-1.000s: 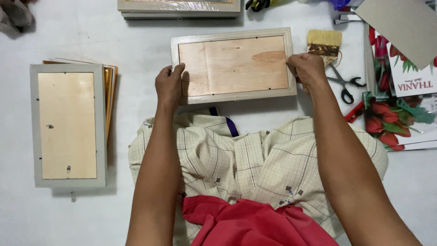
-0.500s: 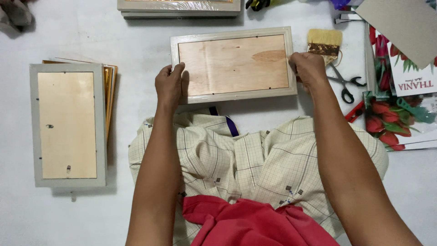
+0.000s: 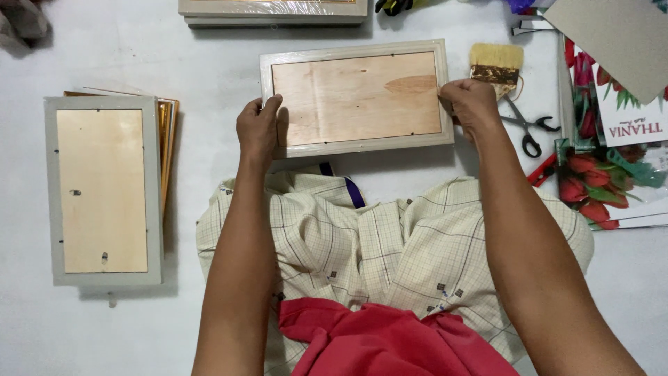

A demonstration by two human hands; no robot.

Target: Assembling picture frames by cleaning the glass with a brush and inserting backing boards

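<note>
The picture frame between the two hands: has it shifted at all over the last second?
No. The picture frame lies back-up with its right end just as close to the paintbrush as before, with the left hand and right hand at its ends.

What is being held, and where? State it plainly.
The picture frame, lying back up: left hand grips its left short edge, right hand its right short edge.
</note>
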